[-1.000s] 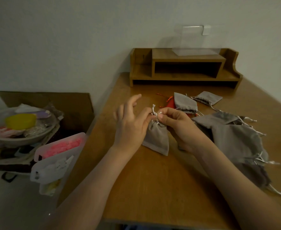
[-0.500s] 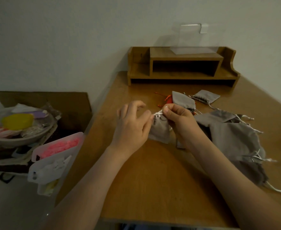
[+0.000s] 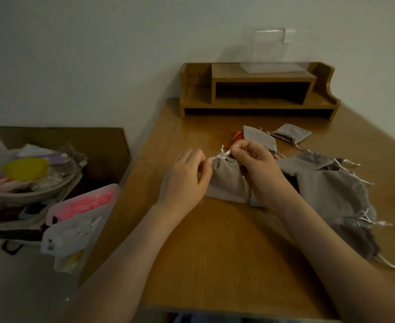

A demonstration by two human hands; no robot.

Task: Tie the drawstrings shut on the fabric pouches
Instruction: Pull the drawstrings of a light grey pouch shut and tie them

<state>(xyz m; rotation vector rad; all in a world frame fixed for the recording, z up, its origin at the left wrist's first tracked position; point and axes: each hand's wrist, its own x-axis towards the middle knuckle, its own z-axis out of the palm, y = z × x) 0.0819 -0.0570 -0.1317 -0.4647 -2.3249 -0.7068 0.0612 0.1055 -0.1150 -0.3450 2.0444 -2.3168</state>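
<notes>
A small grey fabric pouch [image 3: 228, 180] stands between my hands at the middle of the wooden table [image 3: 215, 264], its neck gathered. Its white drawstring [image 3: 222, 155] sticks up from the neck. My left hand [image 3: 187, 180] pinches the cord at the left side of the neck. My right hand [image 3: 259, 166] pinches the cord on the right, fingertips raised a little above the pouch. A pile of several larger grey pouches [image 3: 331, 190] with loose white cords lies to the right. Two more grey pouches [image 3: 259, 137] [image 3: 293, 132] lie behind my hands.
A wooden desk shelf [image 3: 257, 89] stands against the wall at the table's back. Something red [image 3: 237, 137] lies partly hidden behind my right hand. Left of the table, a cardboard box [image 3: 75, 141] holds a bowl [image 3: 28, 183] with a yellow object, beside plastic containers [image 3: 79, 213].
Both hands have brought the pouch slightly nearer and set it more upright. The right hand has pulled the cord to the right, and the neck looks more tightly gathered.
</notes>
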